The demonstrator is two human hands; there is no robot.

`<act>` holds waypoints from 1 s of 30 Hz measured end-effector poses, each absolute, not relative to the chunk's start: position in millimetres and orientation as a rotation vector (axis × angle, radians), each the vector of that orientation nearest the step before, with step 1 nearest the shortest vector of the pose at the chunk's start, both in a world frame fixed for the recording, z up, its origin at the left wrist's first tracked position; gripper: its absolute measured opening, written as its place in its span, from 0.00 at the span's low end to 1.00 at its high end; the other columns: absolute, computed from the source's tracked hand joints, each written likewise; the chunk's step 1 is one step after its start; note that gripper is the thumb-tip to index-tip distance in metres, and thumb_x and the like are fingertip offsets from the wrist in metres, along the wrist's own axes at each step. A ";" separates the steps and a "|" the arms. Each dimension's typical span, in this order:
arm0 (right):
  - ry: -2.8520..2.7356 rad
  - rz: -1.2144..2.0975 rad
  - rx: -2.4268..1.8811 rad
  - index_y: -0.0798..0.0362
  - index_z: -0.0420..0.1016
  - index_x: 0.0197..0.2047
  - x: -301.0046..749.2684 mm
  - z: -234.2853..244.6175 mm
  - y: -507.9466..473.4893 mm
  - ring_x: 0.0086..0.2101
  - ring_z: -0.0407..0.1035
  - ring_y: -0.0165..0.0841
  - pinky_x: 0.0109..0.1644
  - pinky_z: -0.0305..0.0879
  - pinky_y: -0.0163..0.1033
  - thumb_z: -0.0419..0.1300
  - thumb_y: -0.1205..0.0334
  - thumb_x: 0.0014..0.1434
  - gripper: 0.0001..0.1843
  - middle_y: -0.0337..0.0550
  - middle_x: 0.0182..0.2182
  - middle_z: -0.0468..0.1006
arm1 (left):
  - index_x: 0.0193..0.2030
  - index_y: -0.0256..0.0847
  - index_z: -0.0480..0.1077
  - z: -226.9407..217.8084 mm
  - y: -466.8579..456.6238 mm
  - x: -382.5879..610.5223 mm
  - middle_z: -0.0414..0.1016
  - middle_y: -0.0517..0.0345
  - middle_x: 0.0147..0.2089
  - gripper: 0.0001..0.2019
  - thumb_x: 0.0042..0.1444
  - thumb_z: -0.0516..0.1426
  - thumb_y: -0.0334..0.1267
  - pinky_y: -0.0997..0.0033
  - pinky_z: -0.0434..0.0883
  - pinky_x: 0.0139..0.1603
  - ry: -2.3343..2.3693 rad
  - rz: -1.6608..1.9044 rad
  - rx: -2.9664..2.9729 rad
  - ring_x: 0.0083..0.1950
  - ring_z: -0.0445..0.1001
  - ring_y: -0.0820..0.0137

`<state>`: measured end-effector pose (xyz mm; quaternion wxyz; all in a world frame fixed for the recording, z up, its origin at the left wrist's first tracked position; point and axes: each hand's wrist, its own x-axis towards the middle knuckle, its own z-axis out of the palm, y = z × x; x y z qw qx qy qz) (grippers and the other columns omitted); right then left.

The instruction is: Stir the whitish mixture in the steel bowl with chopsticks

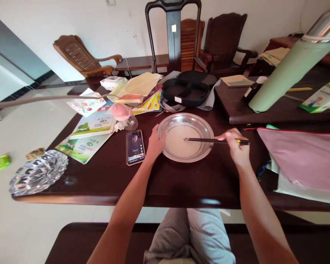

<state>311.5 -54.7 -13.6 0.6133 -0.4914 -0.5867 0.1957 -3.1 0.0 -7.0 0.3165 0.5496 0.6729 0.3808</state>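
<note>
A round metal basin (207,128) stands on the dark table, with a pale, cloudy content (178,134) in its bottom that looks like a thin batter or liquid. My left hand (156,142) is closed on the basin's left rim, thumb toward the inside. In my right hand (235,146), to the right of the basin, is a pair of dark chopsticks (200,140), held almost level. Their tips reach over the middle of the basin, at the pale content; how deep they dip I cannot tell. A phone (135,147) with its screen lit lies left of my left hand.
Beyond the basin are a black case (185,90) and stacked books and papers (139,88). A pink-topped bottle (121,112) and a crystal dish (40,172) stand left. At right are a green thermos (288,69) and a pink pouch (305,157). A chair (173,47) faces me.
</note>
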 end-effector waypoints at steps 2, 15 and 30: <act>-1.285 0.473 -1.079 0.43 0.86 0.25 315.8 -14.0 -55.2 0.32 0.79 0.44 0.43 0.78 0.52 0.66 0.27 0.72 0.34 0.45 0.26 0.84 | 0.79 0.40 0.72 -8.1 0.3 -4.1 0.80 0.36 0.78 0.32 0.69 0.65 0.41 0.43 0.70 0.83 1.762 1.012 1.454 0.79 0.80 0.45; -1.341 0.487 -1.109 0.43 0.90 0.29 317.7 -14.9 -55.0 0.34 0.81 0.43 0.44 0.79 0.51 0.67 0.29 0.73 0.31 0.45 0.29 0.87 | 0.79 0.41 0.73 -10.4 1.2 -6.3 0.82 0.37 0.77 0.32 0.69 0.65 0.43 0.43 0.74 0.80 1.768 1.022 1.462 0.73 0.84 0.46; -1.361 0.451 -1.149 0.43 0.90 0.30 318.6 -16.6 -53.6 0.35 0.82 0.44 0.46 0.78 0.52 0.67 0.28 0.73 0.32 0.46 0.31 0.88 | 0.79 0.38 0.72 -11.1 0.5 -7.7 0.82 0.34 0.75 0.33 0.70 0.65 0.44 0.47 0.77 0.75 1.763 1.021 1.467 0.66 0.87 0.49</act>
